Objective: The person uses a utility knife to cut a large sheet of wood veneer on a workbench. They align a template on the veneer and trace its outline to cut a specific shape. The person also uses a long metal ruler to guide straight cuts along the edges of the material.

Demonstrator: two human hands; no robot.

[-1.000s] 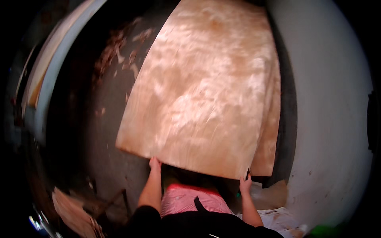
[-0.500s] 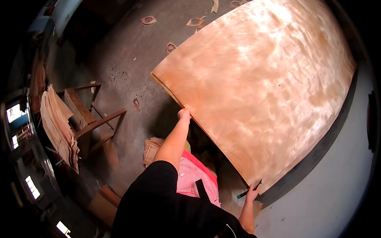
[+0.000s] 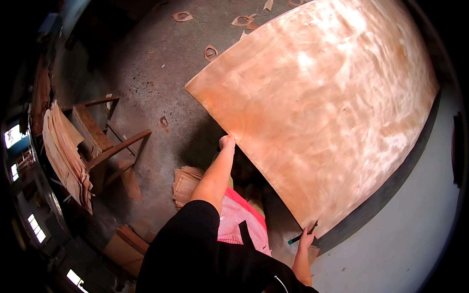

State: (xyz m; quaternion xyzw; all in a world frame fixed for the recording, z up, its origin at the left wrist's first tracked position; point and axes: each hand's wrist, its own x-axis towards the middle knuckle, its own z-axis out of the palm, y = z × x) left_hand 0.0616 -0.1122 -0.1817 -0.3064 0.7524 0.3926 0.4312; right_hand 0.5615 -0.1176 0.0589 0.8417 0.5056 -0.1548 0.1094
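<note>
A large, pale orange-brown wood veneer sheet [image 3: 298, 117] with a glossy, mottled face fills the upper right. My left hand [image 3: 227, 142] is closed on its near edge, left of the middle; the fingertips are partly hidden. At the sheet's near right corner is my right hand [image 3: 306, 240], closed round a slim dark tool [image 3: 295, 239] with a green end. The tool lies slantwise across the hand, its thin tip pointing up and right over the corner. Whether the right fingers also grip the sheet, I cannot tell.
Left, a wooden frame stand [image 3: 119, 149] stands beside a stack of veneer strips [image 3: 63, 154]. More veneer pieces [image 3: 184, 185] lie near my left arm. Offcuts with holes [image 3: 210, 53] are scattered on the concrete floor [image 3: 141, 73]. A pale grey surface [image 3: 386, 244] lies right.
The sheet's near left edge showed a second layer below it earlier; now only one edge line shows. Both hands keep their places on the sheet. The view has shifted slightly.
</note>
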